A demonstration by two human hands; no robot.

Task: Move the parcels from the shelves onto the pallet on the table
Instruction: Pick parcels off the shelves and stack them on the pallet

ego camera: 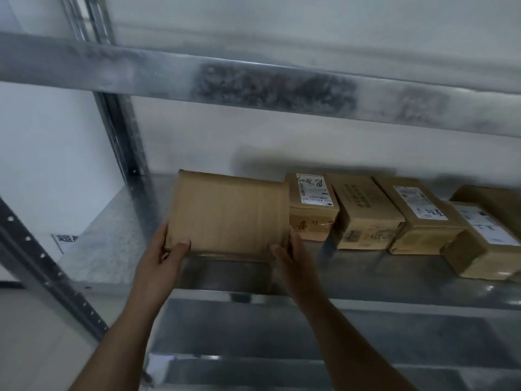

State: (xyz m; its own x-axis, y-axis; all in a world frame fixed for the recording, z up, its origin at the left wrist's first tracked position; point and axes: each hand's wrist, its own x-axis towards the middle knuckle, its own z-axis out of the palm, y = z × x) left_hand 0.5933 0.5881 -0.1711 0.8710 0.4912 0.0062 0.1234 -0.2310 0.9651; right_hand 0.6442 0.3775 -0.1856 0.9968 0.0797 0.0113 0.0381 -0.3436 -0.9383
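Left hand (166,255) and right hand (290,256) grip the box (229,214) by its near corners, thumbs on top, likely for a balanced two-handed lift. Box at shelf (366,273) left end; other parcels (366,213) at its 3 o'clock. Pallet not in view.

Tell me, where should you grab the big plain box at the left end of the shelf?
Grip the big plain box by its two short sides at the near corners, coming from the front. It is wide and flat, and a neighbouring parcel crowds its right side further back.
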